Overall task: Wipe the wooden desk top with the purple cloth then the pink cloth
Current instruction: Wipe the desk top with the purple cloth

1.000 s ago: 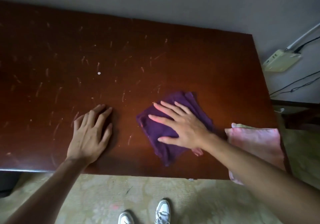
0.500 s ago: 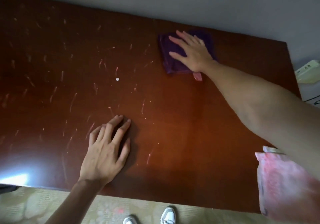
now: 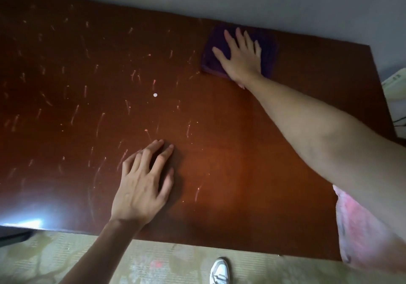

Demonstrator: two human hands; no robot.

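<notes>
The dark wooden desk top (image 3: 252,156) fills the view, with many pale streaks across its left half. A folded purple cloth (image 3: 269,52) lies at the desk's far edge, close to the wall. My right hand (image 3: 240,57) presses flat on it, fingers spread, arm stretched across the desk. My left hand (image 3: 142,182) rests palm down on bare wood near the front edge, fingers apart, holding nothing. The pink cloth (image 3: 362,235) lies at the desk's front right corner, partly hidden under my right arm.
A small white dot (image 3: 155,95) sits on the wood left of centre. A grey wall runs along the desk's far edge. A pale device (image 3: 395,81) with cables hangs at the right. Patterned carpet and a white shoe (image 3: 219,270) lie below the front edge.
My right hand has pushed the purple cloth from the front of the desk to the far edge, a little further right in the last half second. The left hand stayed put.
</notes>
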